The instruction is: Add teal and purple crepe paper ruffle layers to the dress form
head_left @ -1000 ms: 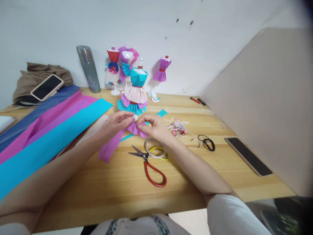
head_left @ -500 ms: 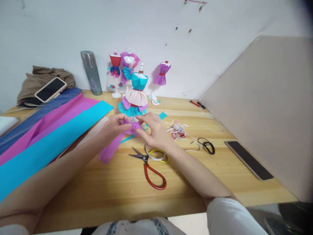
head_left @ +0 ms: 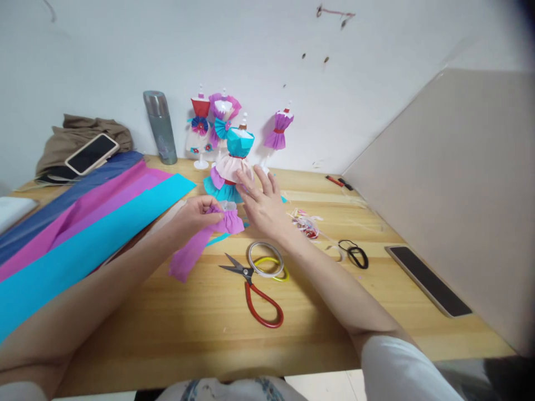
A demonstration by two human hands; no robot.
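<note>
right hand (head_left: 266,207) has come off the purple strip (head_left: 191,252), just left of frame centre; its fingers now spread at the layered dress (head_left: 239,146), contact unclear. left hand (head_left: 198,215) pinches the strip's gathers, keeping them alone.

Left hand (head_left: 199,216) pinching a gathered purple strip (head_left: 190,256), right hand (head_left: 265,209) spread by a dressed form (head_left: 239,146).
The strip's loose end trails over the table (head_left: 175,328) toward the near left; the right fingers overlap the form's skirts, contact unclear. Scissors (head_left: 248,274) lie open beside overlapping white and yellow rings (head_left: 249,260). Three more forms (head_left: 200,107) stand behind, a bottle (head_left: 161,132) to their left.
</note>
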